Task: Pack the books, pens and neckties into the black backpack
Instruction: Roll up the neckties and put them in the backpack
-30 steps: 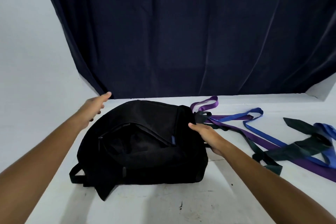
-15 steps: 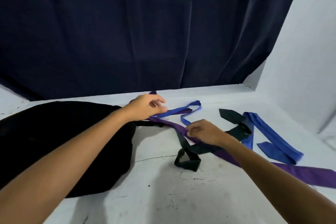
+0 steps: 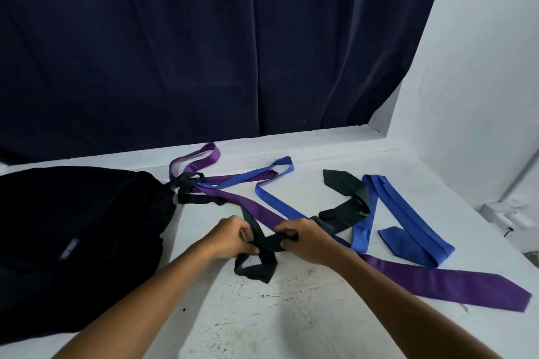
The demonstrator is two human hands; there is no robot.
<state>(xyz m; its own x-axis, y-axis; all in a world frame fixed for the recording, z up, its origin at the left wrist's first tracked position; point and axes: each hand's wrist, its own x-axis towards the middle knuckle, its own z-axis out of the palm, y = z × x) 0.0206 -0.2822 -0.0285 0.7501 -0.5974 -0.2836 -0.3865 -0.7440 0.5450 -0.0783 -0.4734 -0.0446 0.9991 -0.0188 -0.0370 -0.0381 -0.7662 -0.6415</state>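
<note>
Both hands together now: left hand [image 3: 233, 237] and right hand [image 3: 306, 239] curl their fingers, pinching the black necktie [image 3: 256, 259], looped just below the fingertips. Half a second ago they worked apart. Backpack [image 3: 73, 227] lies left.

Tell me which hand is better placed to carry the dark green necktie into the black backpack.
Left. Both hands grip the dark green necktie, but the left hand is nearer the black backpack than the right hand.

Black backpack [image 3: 73, 227]; purple, blue, black neckties [image 3: 402, 213]
</note>
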